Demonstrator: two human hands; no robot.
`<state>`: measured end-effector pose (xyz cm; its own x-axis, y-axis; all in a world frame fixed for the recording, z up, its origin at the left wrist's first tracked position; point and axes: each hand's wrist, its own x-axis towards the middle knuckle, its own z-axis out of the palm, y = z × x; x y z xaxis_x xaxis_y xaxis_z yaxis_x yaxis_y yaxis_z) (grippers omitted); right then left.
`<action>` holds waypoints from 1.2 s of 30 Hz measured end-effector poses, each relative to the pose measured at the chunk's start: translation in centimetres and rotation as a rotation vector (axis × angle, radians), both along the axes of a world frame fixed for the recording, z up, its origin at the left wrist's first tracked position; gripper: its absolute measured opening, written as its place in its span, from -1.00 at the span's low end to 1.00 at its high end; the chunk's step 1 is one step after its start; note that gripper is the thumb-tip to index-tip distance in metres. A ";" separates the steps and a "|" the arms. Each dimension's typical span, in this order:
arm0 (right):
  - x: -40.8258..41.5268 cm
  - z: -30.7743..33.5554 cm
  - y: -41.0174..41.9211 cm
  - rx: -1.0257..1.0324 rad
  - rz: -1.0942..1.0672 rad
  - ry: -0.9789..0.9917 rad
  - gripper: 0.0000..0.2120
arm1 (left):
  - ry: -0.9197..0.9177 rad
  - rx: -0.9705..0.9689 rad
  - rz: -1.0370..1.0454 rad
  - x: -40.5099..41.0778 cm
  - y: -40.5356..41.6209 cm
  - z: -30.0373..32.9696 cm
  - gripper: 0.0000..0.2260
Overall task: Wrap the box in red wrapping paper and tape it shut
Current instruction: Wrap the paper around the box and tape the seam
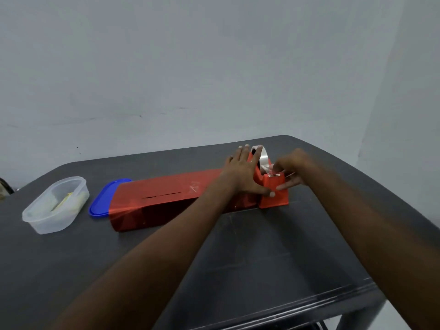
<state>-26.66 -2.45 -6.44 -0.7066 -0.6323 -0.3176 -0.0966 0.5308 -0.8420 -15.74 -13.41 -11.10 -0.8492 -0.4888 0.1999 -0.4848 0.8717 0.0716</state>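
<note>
I see a long box (164,201) wrapped in shiny red paper lying on the dark table (262,258), running from lower left toward the upper right. A slit where the paper edges meet shows along its top face, with a glint that may be a piece of tape near the middle; the view is too soft for me to be sure.

At the box's right end, touching it or just beside it, stands an orange-red tape dispenser (273,194) with a roll of clear tape (263,158) seated in it.

My left hand (240,172) lies flat with straight, spread fingers against the left side of the dispenser and over the box's end, the thumb reaching along the dispenser's front. It presses rather than grasps.

My right hand (289,172) is over the dispenser's cutter end, its fingers curled and pinching the tape strip there between thumb and fingertips.

To the left of the box lies a blue lid (102,201), its edge tucked under or against the box's left end. Further left stands an open clear plastic container (56,204) with pale contents I cannot identify.
</note>
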 end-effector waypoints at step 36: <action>5.9 -9.9 4.0 -0.667 -0.302 -0.011 -0.79 | 0.049 -0.036 0.053 7.8 -0.2 -1.0 0.04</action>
<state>-20.75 1.54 -16.29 -0.8795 -0.4723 0.0586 -0.0164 -0.0930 -0.9955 -7.91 -13.57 -12.05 -0.8109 -0.5246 0.2592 -0.5272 0.8472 0.0655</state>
